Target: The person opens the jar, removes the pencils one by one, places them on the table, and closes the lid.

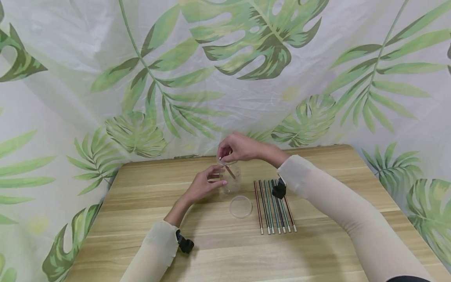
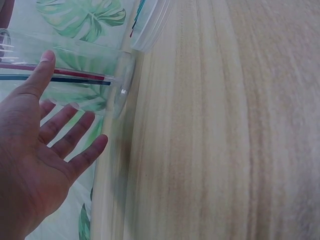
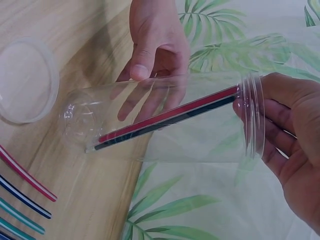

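Note:
A clear jar [image 1: 230, 181] [image 3: 200, 145] stands upright at the back of the table, holding a red pencil [image 2: 90, 75] [image 3: 175, 112] and a dark pencil [image 2: 80, 80] [image 3: 165, 125] that lean inside it. At the jar's mouth, the right hand [image 1: 243, 148] [image 3: 295, 130] pinches the pencils' upper ends with curled fingers; the exact contact is partly hidden. Spread around the jar's left side is the left hand [image 1: 202, 184] [image 2: 45, 135] [image 3: 160, 45], its fingers relaxed and its thumb by the wall. Whether it presses the jar, I cannot tell.
A round clear lid [image 1: 240, 206] [image 3: 27, 80] lies on the wooden table [image 1: 141, 235] in front of the jar. Several coloured pencils [image 1: 269, 207] [image 3: 22, 175] lie in a row to its right, partly beneath the right wrist's camera. A leaf-patterned cloth [image 1: 246, 90] hangs behind the table.

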A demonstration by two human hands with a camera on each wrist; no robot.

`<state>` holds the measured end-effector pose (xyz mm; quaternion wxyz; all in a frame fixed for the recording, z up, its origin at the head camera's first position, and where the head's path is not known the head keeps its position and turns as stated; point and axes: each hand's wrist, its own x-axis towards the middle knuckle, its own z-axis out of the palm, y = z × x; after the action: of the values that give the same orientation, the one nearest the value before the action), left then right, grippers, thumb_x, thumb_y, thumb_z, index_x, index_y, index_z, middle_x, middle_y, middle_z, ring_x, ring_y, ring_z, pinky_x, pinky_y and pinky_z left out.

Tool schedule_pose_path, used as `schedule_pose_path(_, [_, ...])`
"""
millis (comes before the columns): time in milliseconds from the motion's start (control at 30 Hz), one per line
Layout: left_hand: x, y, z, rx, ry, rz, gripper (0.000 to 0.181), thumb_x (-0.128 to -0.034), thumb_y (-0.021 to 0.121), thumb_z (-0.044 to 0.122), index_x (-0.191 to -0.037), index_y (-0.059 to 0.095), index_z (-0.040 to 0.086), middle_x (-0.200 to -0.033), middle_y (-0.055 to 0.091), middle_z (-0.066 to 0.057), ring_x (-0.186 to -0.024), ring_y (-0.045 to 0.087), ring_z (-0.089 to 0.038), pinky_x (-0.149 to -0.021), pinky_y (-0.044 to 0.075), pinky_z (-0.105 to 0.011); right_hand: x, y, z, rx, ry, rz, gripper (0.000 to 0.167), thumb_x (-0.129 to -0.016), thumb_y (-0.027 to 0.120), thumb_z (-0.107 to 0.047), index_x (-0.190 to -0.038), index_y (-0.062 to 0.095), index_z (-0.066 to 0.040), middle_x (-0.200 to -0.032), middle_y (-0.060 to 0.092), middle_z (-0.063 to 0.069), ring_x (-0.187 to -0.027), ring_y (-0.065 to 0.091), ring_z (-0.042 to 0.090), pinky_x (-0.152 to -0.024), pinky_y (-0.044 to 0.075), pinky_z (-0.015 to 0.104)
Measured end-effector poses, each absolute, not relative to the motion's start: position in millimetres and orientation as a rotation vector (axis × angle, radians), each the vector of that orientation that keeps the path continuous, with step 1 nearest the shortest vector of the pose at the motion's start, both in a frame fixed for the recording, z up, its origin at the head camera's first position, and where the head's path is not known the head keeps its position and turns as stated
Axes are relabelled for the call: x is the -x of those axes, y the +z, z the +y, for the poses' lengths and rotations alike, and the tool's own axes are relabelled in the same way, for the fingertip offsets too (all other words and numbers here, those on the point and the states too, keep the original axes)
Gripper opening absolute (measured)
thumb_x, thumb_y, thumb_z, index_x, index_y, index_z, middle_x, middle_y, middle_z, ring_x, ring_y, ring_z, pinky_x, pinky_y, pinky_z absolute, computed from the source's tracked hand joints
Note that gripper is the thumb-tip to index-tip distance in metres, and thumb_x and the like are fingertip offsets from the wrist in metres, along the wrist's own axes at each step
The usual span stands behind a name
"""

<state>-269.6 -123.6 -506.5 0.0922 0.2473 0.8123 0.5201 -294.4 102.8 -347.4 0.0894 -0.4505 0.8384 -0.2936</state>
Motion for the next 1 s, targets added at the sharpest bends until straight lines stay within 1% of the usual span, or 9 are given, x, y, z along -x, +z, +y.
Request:
schedule_pose_path(133, [270, -507, -123, -0.751, 1.560, 2.413, 0.061, -0.0961, 0.082, 0.020, -0.150, 0.055, 0.007, -0.143, 0.064, -0.025, -0.127, 0.067, -0.041, -0.107, 0.057, -0.051, 294, -348, 105, 1.378, -0.907, 2.510, 0.004, -0.095, 0.077, -0.004, -0.097, 0.080, -0.004, -0.091, 0.080, 0.002, -0.085, 0.074, 0.010, -0.080, 0.062, 0.023])
schedule_pose_path(367, [269, -506, -123, -0.769, 1.550, 2.422, 0.061, -0.0964, 0.081, 0.020, -0.150, 0.055, 0.007, -0.143, 0.064, -0.024, -0.126, 0.067, -0.040, -0.106, 0.058, -0.048, 290, -347, 111, 1.378, -1.009, 2.534, 0.006, -0.096, 0.075, -0.004, -0.099, 0.080, -0.003, -0.092, 0.079, 0.002, -0.087, 0.075, 0.012, -0.080, 0.065, 0.030])
schedule_pose_path(567, [269, -507, -123, -0.751, 1.563, 2.414, 0.060, -0.0958, 0.082, 0.019, -0.149, 0.056, 0.008, -0.143, 0.064, -0.024, -0.126, 0.067, -0.040, -0.106, 0.058, -0.049, 288, -348, 117, 1.363, -1.069, 2.557, 0.006, -0.097, 0.075, -0.004, -0.100, 0.080, -0.003, -0.094, 0.079, 0.003, -0.088, 0.075, 0.014, -0.077, 0.066, 0.030])
schedule_pose_path(800, [269, -506, -123, -0.735, 1.592, 2.391, 0.064, -0.0955, 0.082, 0.015, -0.151, 0.053, 0.005, -0.143, 0.063, -0.025, -0.127, 0.066, -0.043, -0.108, 0.056, -0.055, 286, -350, 124, 1.348, -1.180, 2.578, 0.005, -0.096, 0.077, -0.003, -0.100, 0.079, -0.002, -0.096, 0.079, 0.006, -0.087, 0.076, 0.017, -0.077, 0.066, 0.029])
schedule_pose_path(933, [269, -506, -122, -0.728, 1.597, 2.387, 0.065, -0.0960, 0.081, 0.012, -0.153, 0.051, 0.002, -0.145, 0.061, -0.028, -0.128, 0.064, -0.046, -0.109, 0.054, -0.058, 286, -351, 127, 1.313, -1.292, 2.571, 0.007, -0.095, 0.077, 0.000, -0.101, 0.079, -0.001, -0.096, 0.080, 0.010, -0.086, 0.077, 0.020, -0.078, 0.067, 0.032])
schedule_pose_path(1000, [269, -506, -121, -0.722, 1.595, 2.387, 0.065, -0.0961, 0.080, 0.011, -0.153, 0.050, 0.000, -0.145, 0.060, -0.030, -0.129, 0.063, -0.048, -0.109, 0.054, -0.059, 285, -351, 129, 1.292, -1.358, 2.558, 0.008, -0.095, 0.076, 0.001, -0.102, 0.078, 0.002, -0.096, 0.080, 0.012, -0.086, 0.077, 0.023, -0.079, 0.067, 0.034])
